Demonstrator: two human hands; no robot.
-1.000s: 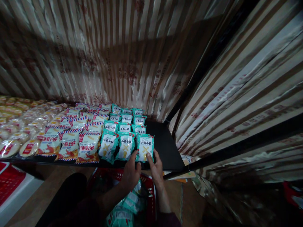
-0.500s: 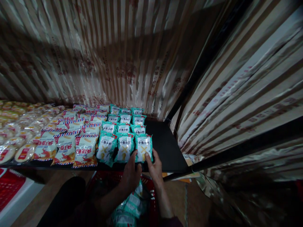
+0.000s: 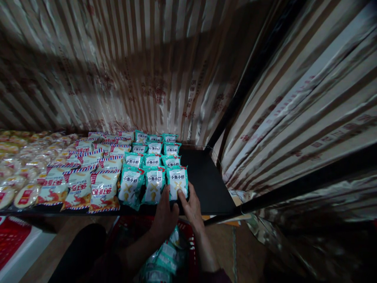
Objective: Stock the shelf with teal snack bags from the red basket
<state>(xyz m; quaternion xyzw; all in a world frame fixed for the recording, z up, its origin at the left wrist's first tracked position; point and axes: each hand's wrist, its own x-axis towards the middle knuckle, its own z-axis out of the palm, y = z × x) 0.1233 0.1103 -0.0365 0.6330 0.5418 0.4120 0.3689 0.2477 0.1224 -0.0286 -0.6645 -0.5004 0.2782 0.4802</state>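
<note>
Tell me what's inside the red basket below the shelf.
Teal-and-white snack bags lie piled in the red basket. The left forearm covers part of it, its left side is too dark to tell, and the bags hide whatever lies beneath.

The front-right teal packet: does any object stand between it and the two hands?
Nothing visible does. The right hand rests its thumb on the teal packet, and the left hand is at its lower left edge.

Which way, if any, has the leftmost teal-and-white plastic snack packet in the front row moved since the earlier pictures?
No: the teal-and-white packet keeps its place against the black shelf; only the view shifted.
</note>
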